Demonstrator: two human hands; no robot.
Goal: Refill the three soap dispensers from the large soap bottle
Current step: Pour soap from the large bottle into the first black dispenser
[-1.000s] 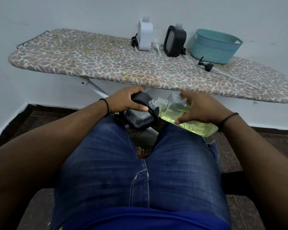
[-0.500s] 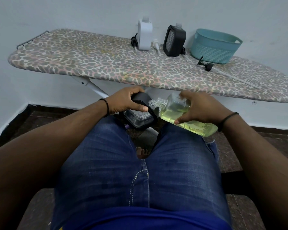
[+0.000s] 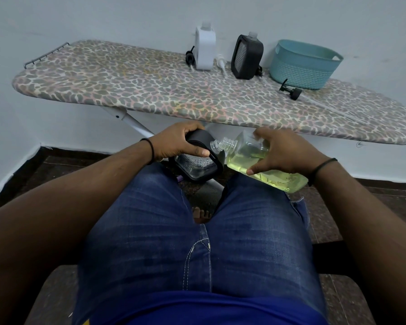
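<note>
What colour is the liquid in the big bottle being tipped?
Pale yellow-green, in the clear soap bottle held by the right hand; the head view shows it.

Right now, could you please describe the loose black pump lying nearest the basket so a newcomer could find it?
On the leopard-print ironing board, find the round teal plastic basket. The black pump head lies alone before it, apart from both standing dispensers.

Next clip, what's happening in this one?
A seated person is refilling a black soap dispenser over their lap. The left hand grips it, while the right hand holds the large soap bottle of yellow-green liquid tipped with its neck at the dispenser's mouth. A white dispenser and another black dispenser stand uncapped on the ironing board, pumps lying nearby.
</note>
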